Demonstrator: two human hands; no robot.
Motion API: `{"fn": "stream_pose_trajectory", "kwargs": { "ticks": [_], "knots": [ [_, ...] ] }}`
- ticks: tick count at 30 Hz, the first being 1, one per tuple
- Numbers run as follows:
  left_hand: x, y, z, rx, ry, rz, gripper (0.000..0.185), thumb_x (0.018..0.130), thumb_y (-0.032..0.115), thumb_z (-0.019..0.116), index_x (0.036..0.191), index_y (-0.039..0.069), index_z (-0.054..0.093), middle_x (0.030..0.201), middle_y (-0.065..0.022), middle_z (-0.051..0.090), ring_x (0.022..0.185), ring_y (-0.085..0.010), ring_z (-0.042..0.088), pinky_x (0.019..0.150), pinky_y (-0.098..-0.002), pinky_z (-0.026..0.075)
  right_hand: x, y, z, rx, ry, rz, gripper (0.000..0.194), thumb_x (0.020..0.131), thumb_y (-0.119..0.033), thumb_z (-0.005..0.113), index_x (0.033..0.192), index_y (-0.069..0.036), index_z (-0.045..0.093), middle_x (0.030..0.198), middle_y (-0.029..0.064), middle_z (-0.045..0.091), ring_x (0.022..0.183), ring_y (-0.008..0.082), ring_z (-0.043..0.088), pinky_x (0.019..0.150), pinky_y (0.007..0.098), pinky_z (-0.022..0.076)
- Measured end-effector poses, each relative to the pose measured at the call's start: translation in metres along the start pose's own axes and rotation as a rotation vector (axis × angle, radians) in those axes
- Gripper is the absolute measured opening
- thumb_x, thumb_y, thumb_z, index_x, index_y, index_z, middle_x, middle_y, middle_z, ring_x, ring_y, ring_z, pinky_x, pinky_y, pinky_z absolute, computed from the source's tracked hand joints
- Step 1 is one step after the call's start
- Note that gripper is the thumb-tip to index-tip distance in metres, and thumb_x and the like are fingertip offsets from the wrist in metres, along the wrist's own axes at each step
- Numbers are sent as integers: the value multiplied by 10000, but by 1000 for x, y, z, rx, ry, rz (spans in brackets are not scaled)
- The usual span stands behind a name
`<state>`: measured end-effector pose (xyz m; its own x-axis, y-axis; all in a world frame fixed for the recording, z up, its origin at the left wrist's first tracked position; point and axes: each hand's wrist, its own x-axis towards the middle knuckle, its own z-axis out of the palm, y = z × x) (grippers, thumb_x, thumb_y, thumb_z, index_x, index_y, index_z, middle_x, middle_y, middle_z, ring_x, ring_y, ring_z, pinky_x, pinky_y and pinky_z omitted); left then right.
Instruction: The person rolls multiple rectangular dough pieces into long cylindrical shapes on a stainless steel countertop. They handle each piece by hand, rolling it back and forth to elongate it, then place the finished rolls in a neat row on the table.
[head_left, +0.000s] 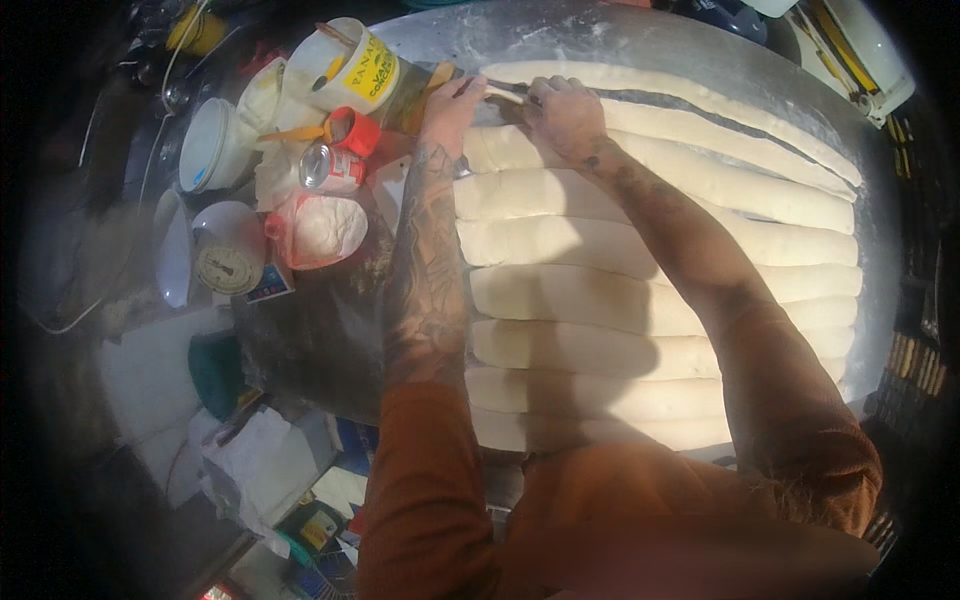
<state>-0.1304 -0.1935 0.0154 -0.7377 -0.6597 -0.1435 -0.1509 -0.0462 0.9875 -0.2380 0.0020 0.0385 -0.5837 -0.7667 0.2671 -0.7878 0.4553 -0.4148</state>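
Long rolls of pale dough (555, 241) lie side by side across a metal work table (315, 360). At the far side, my left hand (454, 114) grips the thin end of a dough strip (504, 94). My right hand (568, 116) is closed over the same strip, a short way to the right, with its fingers curled down. Beyond my hands, a narrower dough strip (675, 81) stretches to the right along the far side. My right forearm hides parts of several rolls, and a shadow falls over their middle.
To the left stand a plastic tub (319, 71) with a yellow label, a red cup (355, 132), a metal can (326, 168), an open bag of white powder (330, 231), a dial scale (227, 259) and a white bucket (210, 146). Cartons (270, 450) lie below, beside the table.
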Motion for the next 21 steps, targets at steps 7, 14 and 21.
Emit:
{"fn": "stream_pose_trajectory", "kwargs": {
  "ticks": [7, 14, 21],
  "knots": [
    [54, 15, 27, 647, 125, 258, 485, 954, 455, 826, 1177, 25, 791, 1124, -167, 804, 1028, -297, 762, 928, -423, 580, 65, 32, 11, 66, 52, 161, 416, 1068, -555, 588, 1175, -197, 773, 1067, 121, 755, 1068, 360, 732, 975, 526, 554],
    [56, 11, 44, 1061, 313, 388, 307, 934, 401, 825, 1105, 146, 806, 1149, -125, 759, 1124, -376, 697, 971, -503, 558, 78, 45, 38, -302, 173, 239, 488, 1045, -561, 607, 1257, -148, 757, 1306, 120, 697, 1228, 338, 666, 1033, 577, 511],
    [14, 30, 74, 1039, -349, 1015, 330, 958, 299, 784, 1250, 153, 731, 1337, -109, 679, 1218, -385, 660, 1032, -508, 545, 3, 70, -42, 154, 155, 328, 537, 999, -591, 685, 1180, -89, 743, 1263, 168, 706, 1231, 362, 659, 1031, 551, 509]
  ]
}}
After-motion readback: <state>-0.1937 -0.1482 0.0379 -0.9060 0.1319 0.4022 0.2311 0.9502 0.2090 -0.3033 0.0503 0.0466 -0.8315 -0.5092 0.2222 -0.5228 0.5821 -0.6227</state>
